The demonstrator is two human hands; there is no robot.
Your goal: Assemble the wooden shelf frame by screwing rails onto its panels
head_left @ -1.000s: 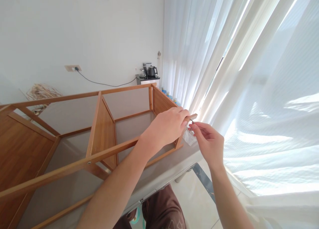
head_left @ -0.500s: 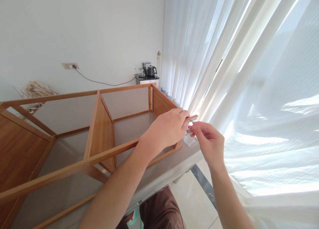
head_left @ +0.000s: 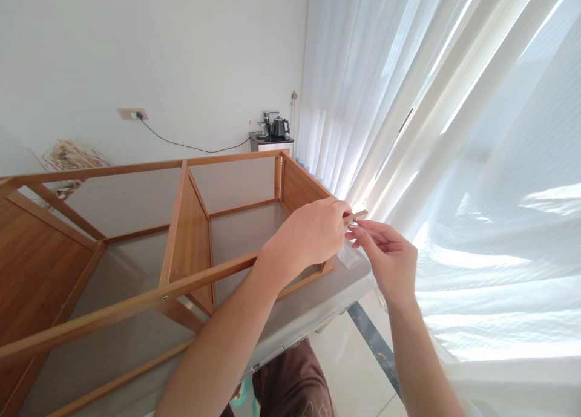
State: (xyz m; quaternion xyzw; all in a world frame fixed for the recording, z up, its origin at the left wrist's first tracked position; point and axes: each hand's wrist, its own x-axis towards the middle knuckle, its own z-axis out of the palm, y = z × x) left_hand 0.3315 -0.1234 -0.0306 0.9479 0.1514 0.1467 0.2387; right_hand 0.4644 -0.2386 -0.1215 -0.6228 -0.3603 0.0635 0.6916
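A wooden shelf frame [head_left: 189,223] with slatless brown panels lies on its side on a grey surface [head_left: 318,293]. My left hand [head_left: 313,229] is wrapped over the near rail by its right end, and the rail's tip sticks out beyond the fingers. Just right of that tip, my right hand [head_left: 393,256] pinches a thin metal hex key [head_left: 355,222] against the end of the rail. Most of the key is hidden by the fingers. Below the hands lies a clear plastic bag [head_left: 348,256].
White curtains [head_left: 481,181] hang close on the right. At the back, a black kettle [head_left: 280,126] stands on a small cabinet, its cord running to a wall socket [head_left: 132,114]. Dried stems [head_left: 75,155] stand behind the frame. My knee [head_left: 295,380] is below the edge.
The right hand's fingers have turned, and the long arm of the hex key that showed below them is now hidden. My left hand keeps its hold; the view has shifted slightly.
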